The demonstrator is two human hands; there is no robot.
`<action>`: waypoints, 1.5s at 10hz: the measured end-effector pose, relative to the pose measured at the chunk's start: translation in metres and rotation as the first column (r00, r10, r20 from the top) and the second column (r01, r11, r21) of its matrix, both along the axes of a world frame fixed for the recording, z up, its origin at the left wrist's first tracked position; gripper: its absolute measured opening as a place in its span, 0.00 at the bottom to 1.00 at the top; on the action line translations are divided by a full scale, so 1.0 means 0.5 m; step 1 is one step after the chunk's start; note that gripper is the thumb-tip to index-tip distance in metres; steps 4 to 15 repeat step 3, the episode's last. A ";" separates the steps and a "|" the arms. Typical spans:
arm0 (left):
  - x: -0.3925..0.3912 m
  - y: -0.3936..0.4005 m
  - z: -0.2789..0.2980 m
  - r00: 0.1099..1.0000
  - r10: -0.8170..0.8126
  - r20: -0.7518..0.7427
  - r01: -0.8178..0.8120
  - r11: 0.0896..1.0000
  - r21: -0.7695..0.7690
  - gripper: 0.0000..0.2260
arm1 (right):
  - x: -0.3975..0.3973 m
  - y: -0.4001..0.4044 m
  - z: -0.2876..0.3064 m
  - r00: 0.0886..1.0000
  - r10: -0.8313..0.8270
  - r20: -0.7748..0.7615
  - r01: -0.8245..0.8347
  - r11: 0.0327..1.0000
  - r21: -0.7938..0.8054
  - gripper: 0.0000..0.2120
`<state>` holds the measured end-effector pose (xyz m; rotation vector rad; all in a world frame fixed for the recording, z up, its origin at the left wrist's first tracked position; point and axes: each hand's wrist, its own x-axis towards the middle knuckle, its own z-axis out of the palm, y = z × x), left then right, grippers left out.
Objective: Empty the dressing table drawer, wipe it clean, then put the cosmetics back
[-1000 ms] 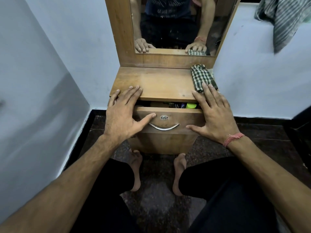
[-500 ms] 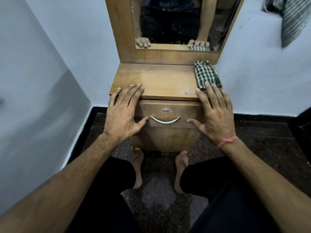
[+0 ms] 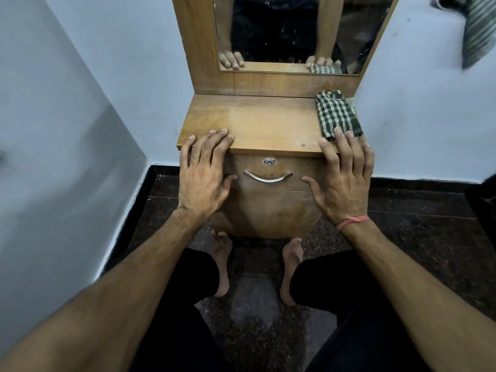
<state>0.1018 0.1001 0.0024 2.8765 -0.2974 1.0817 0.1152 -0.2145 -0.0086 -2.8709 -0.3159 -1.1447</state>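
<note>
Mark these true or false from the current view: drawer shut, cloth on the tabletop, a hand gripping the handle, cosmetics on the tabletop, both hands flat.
1. The drawer is shut. True.
2. The cloth lies at the tabletop's right end. True.
3. The left hand grips the handle. False: it lies open beside it, apart from the handle.
4. Cosmetics stand on the tabletop. False: only the cloth shows there.
5. The right hand lies open, fingertips at the cloth. True.
</note>
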 end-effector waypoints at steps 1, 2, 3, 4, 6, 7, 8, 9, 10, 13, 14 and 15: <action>0.003 -0.004 -0.009 1.000 -0.005 -0.015 0.005 0.999 -0.033 0.46 | 0.002 0.008 -0.013 1.000 -0.012 -0.020 0.012 1.000 0.026 0.42; -0.004 -0.015 0.018 0.995 0.050 -0.082 -0.052 0.998 -0.021 0.46 | -0.008 0.019 0.016 0.995 -0.019 -0.094 0.021 1.000 0.022 0.42; -0.028 -0.037 0.064 0.986 0.070 -0.152 -0.070 0.998 0.004 0.44 | -0.040 0.023 0.053 0.990 -0.007 -0.143 0.006 1.000 -0.006 0.43; -0.028 -0.037 0.064 0.986 0.070 -0.152 -0.070 0.998 0.004 0.44 | -0.040 0.023 0.053 0.990 -0.007 -0.143 0.006 1.000 -0.006 0.43; -0.028 -0.037 0.064 0.986 0.070 -0.152 -0.070 0.998 0.004 0.44 | -0.040 0.023 0.053 0.990 -0.007 -0.143 0.006 1.000 -0.006 0.43; -0.028 -0.037 0.064 0.986 0.070 -0.152 -0.070 0.998 0.004 0.44 | -0.040 0.023 0.053 0.990 -0.007 -0.143 0.006 1.000 -0.006 0.43; -0.028 -0.037 0.064 0.986 0.070 -0.152 -0.070 0.998 0.004 0.44 | -0.040 0.023 0.053 0.990 -0.007 -0.143 0.006 1.000 -0.006 0.43; -0.028 -0.037 0.064 0.986 0.070 -0.152 -0.070 0.998 0.004 0.44 | -0.040 0.023 0.053 0.990 -0.007 -0.143 0.006 1.000 -0.006 0.43; -0.028 -0.037 0.064 0.986 0.070 -0.152 -0.070 0.998 0.004 0.44 | -0.040 0.023 0.053 0.990 -0.007 -0.143 0.006 1.000 -0.006 0.43; -0.028 -0.037 0.064 0.986 0.070 -0.152 -0.070 0.998 0.004 0.44 | -0.040 0.023 0.053 0.990 -0.007 -0.143 0.006 1.000 -0.006 0.43; -0.028 -0.037 0.064 0.986 0.070 -0.152 -0.070 0.998 0.004 0.44 | -0.040 0.023 0.053 0.990 -0.007 -0.143 0.006 1.000 -0.006 0.43; -0.028 -0.037 0.064 0.986 0.070 -0.152 -0.070 0.998 0.004 0.44 | -0.040 0.023 0.053 0.990 -0.007 -0.143 0.006 1.000 -0.006 0.43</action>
